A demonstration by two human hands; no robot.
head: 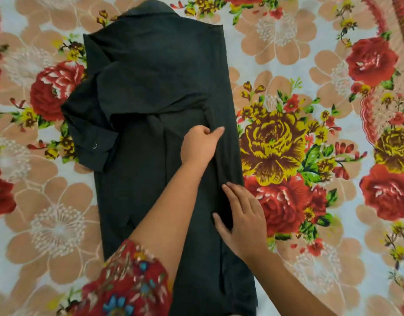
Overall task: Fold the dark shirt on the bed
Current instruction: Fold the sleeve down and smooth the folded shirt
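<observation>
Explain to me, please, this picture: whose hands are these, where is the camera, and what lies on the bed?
There is no machine here: a person works with two bare hands. The single picture comes from a camera worn on the person's head, looking forward and down. A dark shirt lies lengthwise on a bed with a flowered cover. Its right side seems already folded inward, and one sleeve lies bunched at its left. The left hand reaches across and pinches a fold of the shirt. The right hand lies flat, its straight fingers pressing the folded right edge.
</observation>
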